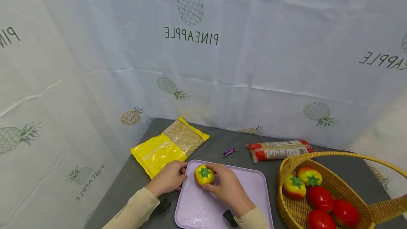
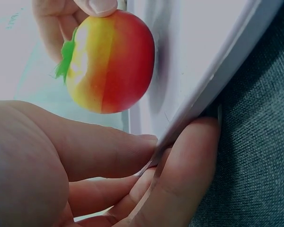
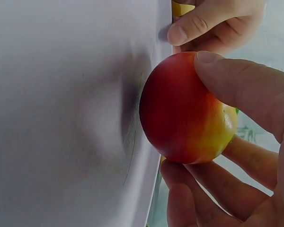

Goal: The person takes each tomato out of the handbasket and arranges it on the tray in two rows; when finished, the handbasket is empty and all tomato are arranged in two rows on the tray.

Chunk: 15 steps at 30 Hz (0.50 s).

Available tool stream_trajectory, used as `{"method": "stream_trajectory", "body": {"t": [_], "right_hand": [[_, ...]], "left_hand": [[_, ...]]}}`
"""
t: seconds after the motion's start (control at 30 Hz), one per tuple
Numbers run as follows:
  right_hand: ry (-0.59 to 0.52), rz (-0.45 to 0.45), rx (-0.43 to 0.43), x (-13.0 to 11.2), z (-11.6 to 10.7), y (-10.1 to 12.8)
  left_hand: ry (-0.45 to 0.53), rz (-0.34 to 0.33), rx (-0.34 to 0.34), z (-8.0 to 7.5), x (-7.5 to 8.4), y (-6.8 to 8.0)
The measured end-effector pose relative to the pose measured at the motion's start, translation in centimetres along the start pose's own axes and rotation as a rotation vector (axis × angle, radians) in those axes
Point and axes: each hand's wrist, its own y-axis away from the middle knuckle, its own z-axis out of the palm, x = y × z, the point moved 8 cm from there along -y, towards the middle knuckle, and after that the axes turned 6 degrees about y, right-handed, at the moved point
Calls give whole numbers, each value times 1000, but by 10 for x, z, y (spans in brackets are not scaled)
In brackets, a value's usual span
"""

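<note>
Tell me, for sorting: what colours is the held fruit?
Red blending into yellow, with a green leafy top; the fruit shows best in the left wrist view.

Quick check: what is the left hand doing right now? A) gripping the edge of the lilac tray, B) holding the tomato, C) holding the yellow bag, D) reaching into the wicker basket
A: the left hand pinches the corner edge of the flat lilac plastic tray, while the right hand holds the yellow-and-red toy tomato over it.
</note>
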Motion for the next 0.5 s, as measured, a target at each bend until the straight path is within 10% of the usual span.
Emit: {"method": "stream_trajectory", "body": {"t": [0.5], "right_hand": [[13, -10, -24, -2, 5, -1]], "left_hand": [[1, 11, -6, 1, 0, -1]]}}
